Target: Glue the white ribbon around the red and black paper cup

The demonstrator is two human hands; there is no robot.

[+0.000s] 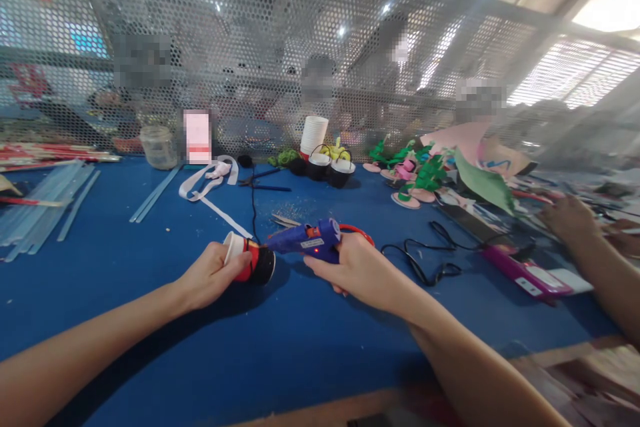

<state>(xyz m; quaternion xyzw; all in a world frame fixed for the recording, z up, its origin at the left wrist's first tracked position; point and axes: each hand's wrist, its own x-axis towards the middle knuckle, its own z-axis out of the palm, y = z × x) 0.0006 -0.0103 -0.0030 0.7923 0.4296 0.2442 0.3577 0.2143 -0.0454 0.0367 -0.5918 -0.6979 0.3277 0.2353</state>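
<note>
My left hand (210, 273) is closed round a small paper cup (250, 259) with a red band and a black end, held on its side just above the blue table (150, 320). In my right hand (357, 267) I grip a blue hot glue gun (310, 240). Its nozzle points left and meets the cup's black end. A small red light glows on the gun's body. The gun's black cord (425, 263) loops away to the right over the table.
Clear glue sticks (40, 213) lie at the far left. White ribbon (210, 187), a stack of white cups (313, 135), black-wrapped cups (330, 170) and green foam flowers (415, 173) sit at the back before a mesh screen. Another person's hand (570, 217) rests at right beside a pink case (520, 270).
</note>
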